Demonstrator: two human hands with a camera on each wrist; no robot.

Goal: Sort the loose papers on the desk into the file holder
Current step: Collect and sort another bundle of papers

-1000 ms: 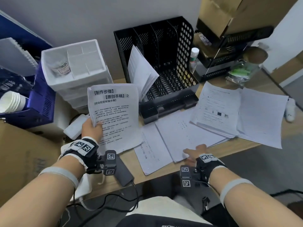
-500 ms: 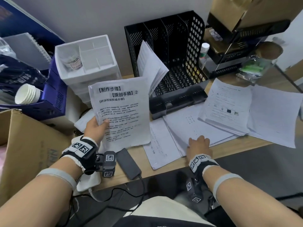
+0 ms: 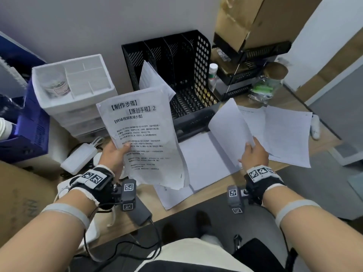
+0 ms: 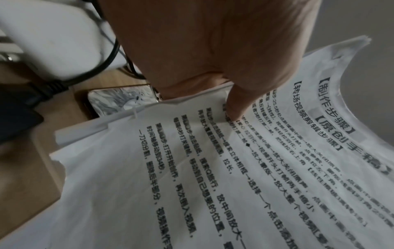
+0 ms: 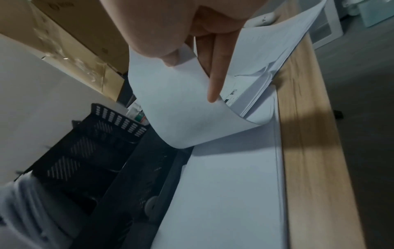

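Your head camera looks down and forward over the desk edge [image 3: 225,183] at the black file holder [image 3: 176,61] by the wall. Your left wrist camera sits very close under the printed sheets [image 4: 234,168], left of the holder. Your right wrist camera, close to a lifted blank sheet [image 5: 177,104], faces the holder [image 5: 95,151]; head view shares both.

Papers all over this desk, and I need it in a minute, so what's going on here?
A person is sorting them into the black file holder. The left hand holds up a printed stack, thumb on its front. The right hand pinches one blank sheet, lifted off the loose papers lying on the desk. One bundle already leans in the holder; more sheets lie to the right.
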